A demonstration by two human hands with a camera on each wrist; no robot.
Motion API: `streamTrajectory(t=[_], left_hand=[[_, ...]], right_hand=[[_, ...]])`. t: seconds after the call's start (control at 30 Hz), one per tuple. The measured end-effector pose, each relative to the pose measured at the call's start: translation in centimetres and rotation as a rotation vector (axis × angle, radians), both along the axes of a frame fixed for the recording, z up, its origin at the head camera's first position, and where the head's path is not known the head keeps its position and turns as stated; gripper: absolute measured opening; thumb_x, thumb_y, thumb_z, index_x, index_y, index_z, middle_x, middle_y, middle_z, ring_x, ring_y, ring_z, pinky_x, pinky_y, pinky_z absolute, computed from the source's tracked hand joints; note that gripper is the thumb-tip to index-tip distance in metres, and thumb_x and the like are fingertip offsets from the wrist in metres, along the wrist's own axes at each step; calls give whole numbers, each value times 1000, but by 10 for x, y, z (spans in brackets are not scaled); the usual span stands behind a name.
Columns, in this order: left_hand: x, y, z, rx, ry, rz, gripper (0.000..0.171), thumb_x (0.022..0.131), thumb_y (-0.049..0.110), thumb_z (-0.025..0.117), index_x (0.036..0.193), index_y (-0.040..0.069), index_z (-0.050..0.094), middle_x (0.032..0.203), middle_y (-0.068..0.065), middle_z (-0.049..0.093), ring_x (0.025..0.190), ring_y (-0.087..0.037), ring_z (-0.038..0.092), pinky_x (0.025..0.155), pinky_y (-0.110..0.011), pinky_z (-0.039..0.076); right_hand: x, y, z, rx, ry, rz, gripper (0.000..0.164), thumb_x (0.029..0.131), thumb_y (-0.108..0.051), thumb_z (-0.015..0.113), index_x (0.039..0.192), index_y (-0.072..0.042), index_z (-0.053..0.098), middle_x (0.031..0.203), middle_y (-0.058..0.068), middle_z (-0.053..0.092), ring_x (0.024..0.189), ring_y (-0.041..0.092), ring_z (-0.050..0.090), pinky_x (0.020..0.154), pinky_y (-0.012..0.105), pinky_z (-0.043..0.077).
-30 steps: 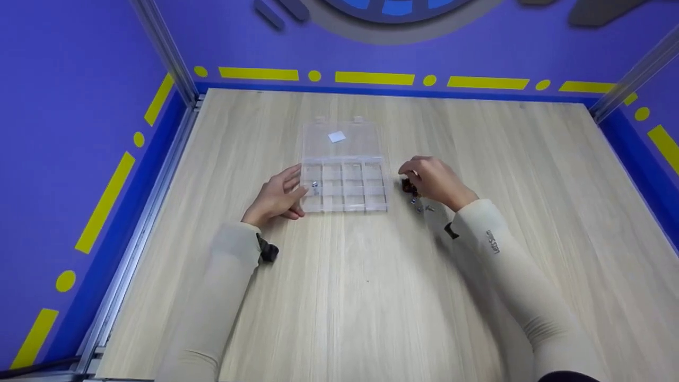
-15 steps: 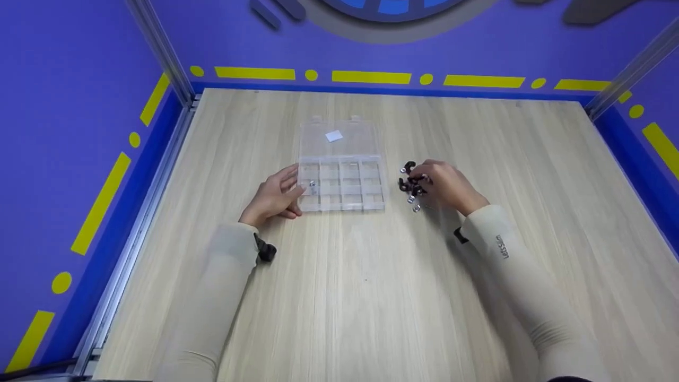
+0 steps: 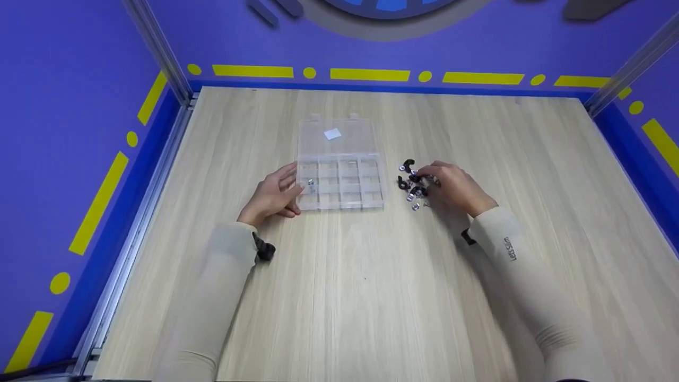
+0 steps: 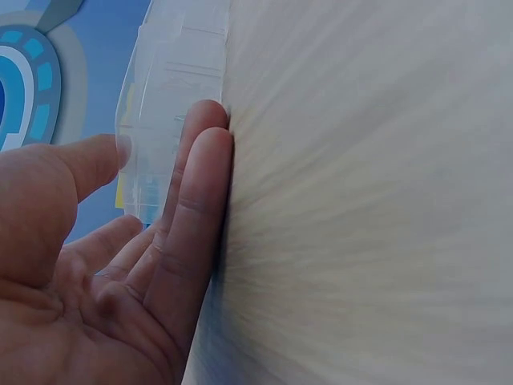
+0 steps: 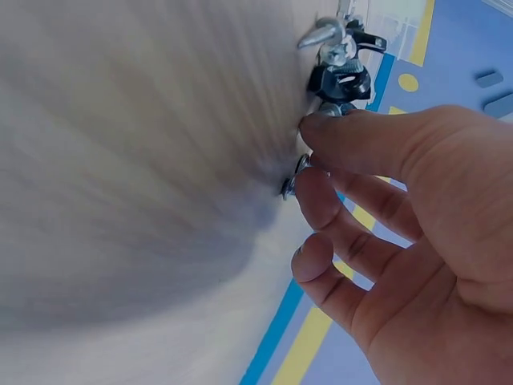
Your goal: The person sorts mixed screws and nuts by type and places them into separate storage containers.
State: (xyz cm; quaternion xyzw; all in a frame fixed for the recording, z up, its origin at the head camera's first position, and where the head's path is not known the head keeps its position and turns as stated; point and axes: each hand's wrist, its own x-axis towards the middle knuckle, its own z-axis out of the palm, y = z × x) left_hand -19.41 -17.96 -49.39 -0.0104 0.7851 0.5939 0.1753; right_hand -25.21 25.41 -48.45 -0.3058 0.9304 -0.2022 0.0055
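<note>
My left hand (image 3: 270,196) rests against the left side of a clear plastic compartment box (image 3: 339,204), its thumb over the rim. In the left wrist view its fingers (image 4: 204,184) lie nearly straight along the box wall (image 4: 180,64). My right hand (image 3: 456,185) reaches into a small pile of black clips (image 3: 403,183) and silver metal pieces (image 3: 415,206). The right wrist view shows a gap between thumb and fingers, with small metal pieces (image 5: 288,187) just beyond the fingertips; no firm pinch shows. One small silver piece (image 3: 311,182) lies in a left compartment.
The box's clear lid (image 3: 350,139) lies folded back, with a white label (image 3: 332,133) on it. Everything rests on a light wooden table (image 3: 339,297). Blue panels (image 3: 371,32) and metal rails (image 3: 159,48) border the table.
My right hand has come down and shifted right over the pile, uncovering more black clips and silver pieces, which now lie spread out. My left hand stays at the box.
</note>
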Motion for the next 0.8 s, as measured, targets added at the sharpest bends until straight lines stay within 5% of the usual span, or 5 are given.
streamTrajectory(t=[0.8], left_hand=[[0,2,0,-24,11,5,68,106,20,60,165,22,26,162,-8,40,66,-23,71,55,-32,61]], right_hand=[[3,6,4,30,-69,-76,48,92,9,68,137,-7,64,130,17,67,120,38,62,104,55,50]])
